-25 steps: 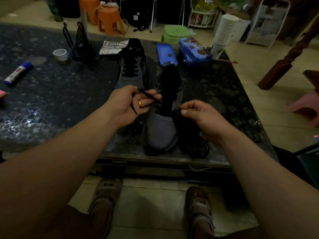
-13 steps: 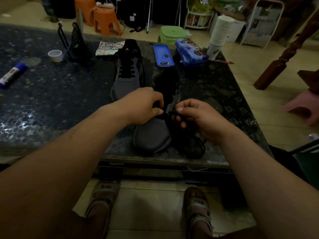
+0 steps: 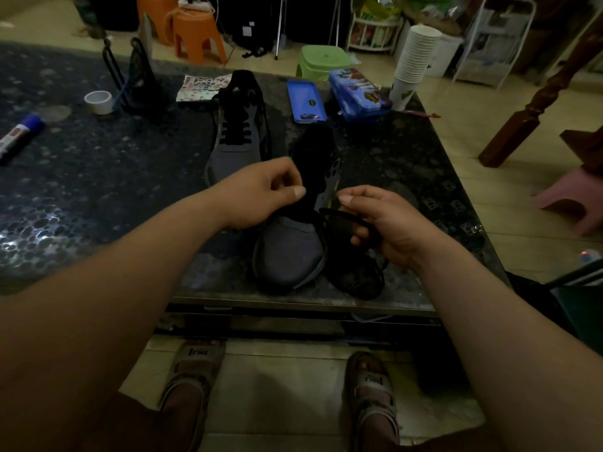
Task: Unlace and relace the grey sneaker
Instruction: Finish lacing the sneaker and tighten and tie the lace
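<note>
At the lower centre of the frame, the grey sneaker (image 3: 287,252) is sitting toe-first at the near edge of the tabletop (image 3: 98,177), probably so the eyelets are within easy reach. Just right of it, the right hand (image 3: 381,223) is curling its grip around the black lace (image 3: 346,215), holding the loose length out to the side. Just left, the left hand (image 3: 261,197) is pinching thumb to fingertips at the sneaker's dark tongue edge, seemingly steadying it; whether lace is also in that grip is too dark to tell. Farther back, above centre, a second sneaker (image 3: 235,141) is lying laced, apart from the work.
</note>
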Motion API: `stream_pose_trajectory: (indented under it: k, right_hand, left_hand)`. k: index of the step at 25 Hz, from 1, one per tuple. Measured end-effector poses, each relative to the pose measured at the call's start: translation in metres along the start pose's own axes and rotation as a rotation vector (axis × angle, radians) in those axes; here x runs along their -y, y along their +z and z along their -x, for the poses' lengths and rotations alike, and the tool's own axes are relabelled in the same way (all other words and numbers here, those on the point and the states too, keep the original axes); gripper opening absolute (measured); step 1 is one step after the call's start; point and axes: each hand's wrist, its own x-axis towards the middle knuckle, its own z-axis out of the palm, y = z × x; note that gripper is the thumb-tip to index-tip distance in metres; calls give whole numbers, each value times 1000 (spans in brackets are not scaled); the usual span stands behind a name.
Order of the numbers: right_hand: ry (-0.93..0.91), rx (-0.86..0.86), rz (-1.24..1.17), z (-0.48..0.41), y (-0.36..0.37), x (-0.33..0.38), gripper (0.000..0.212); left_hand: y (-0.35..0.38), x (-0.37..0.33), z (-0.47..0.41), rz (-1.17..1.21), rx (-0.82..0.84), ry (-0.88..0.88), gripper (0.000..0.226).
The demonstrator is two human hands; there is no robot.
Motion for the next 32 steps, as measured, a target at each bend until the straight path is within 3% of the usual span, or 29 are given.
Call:
stream_pose_trajectory:
  k: [3,6,12,16,18,20,22,25,27,32]
  right_hand:
    - [-5,7,18,-1,1,0,16]
    - [-21,17,41,-1,1,0,15]
    - [41,50,49,1,6,-3,19]
    - [111,70,5,1,5,-5,20]
    - [118,60,-16,2,3,-4,15]
    - [105,26,-108,3,3,-2,14]
    - [72,-11,-239,2,3,1,18]
    - [16,-18,-319,0,3,5,21]
    - [-13,-14,-311,-1,2,6,23]
    - [-17,-24,-264,2,3,6,23]
  left_hand:
    - [1,-6,-2,-288,59,103,10]
    - [0,-13,-4,-324,71,92,10]
    - [6,-15,-4,144,-106,-129,16]
    - [2,-7,-1,748,-219,-428,32]
    - [0,0,0,932,-288,-496,31]
    - [0,4,-3,707,-363,-408,19]
    - [0,5,-3,223,-410,-157,16]
    - [8,-7,2,-348,-263,128,22]
    - [13,-19,2,-472,-172,114,21]
    - [12,-31,0,-521,-109,-10,18]
